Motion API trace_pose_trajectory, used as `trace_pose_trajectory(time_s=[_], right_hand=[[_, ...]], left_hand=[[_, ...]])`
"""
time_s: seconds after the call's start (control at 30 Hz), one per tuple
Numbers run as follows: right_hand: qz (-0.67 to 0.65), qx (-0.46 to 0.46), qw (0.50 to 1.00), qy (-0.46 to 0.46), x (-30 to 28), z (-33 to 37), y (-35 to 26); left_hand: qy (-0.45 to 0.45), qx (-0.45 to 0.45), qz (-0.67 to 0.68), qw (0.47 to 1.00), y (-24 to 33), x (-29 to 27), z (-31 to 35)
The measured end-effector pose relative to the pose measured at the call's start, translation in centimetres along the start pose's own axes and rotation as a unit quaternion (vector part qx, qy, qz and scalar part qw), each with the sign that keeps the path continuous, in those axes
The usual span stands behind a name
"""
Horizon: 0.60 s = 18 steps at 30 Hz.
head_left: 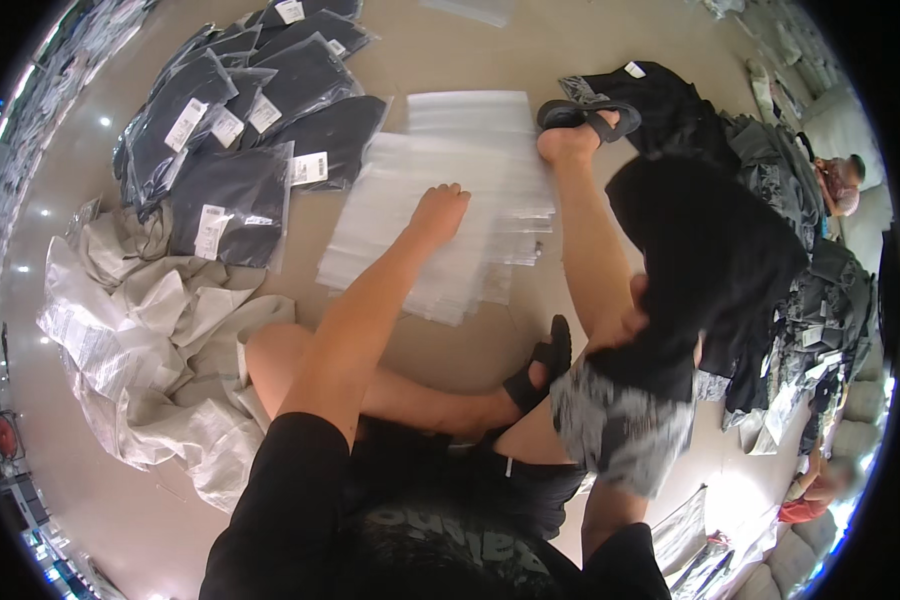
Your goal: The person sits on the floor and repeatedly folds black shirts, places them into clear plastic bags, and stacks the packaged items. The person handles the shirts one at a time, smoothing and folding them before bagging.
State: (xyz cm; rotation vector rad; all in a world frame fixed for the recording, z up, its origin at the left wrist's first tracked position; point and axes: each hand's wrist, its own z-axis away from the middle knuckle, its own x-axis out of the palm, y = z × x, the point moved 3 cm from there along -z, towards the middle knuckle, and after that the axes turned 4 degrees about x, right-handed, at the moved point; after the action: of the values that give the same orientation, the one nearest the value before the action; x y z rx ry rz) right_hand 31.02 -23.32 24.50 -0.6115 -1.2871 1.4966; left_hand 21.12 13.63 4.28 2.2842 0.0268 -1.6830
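Observation:
My left hand (440, 212) rests over a spread stack of clear plastic bags (470, 125) on the floor in front of me. Its fingers are curled in, and whatever may be between them is hidden. On the right, my right hand (632, 312) grips a black garment (700, 230) with a grey patterned part (625, 420). The cloth hangs loosely around that hand and over my right leg, covering part of the hand and forearm.
Bagged dark garments (240, 200) with white labels lie piled at the far left. A crumpled whitish woven sack (170, 350) is beside my left knee. More black and grey garments (820, 300) are heaped on the right. Two people sit at the right edge.

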Motion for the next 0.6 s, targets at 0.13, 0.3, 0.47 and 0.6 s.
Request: trace_pose_trajectory(time_s=[0.13,0.3,0.47,0.6], right_hand=[[0.113,0.015,0.993,-0.004,-3.5,3.6,-1.1],[0.368,-0.058,0.917,-0.140,0.1,8.4,-2.4],[0.527,-0.427,0.647,-0.348,13.7,13.1,-6.7],[0.542,-0.551,0.471,-0.426,18.8,14.4,-5.5]], left_hand=[[-0.084,0.089,-0.125,0.985,0.9,2.3,0.6],[-0.163,0.101,-0.103,0.976,-0.3,1.5,4.3],[-0.083,0.143,-0.079,0.983,-0.8,-2.5,9.2],[-0.047,-0.055,0.103,0.992,-1.7,-4.5,12.9]])
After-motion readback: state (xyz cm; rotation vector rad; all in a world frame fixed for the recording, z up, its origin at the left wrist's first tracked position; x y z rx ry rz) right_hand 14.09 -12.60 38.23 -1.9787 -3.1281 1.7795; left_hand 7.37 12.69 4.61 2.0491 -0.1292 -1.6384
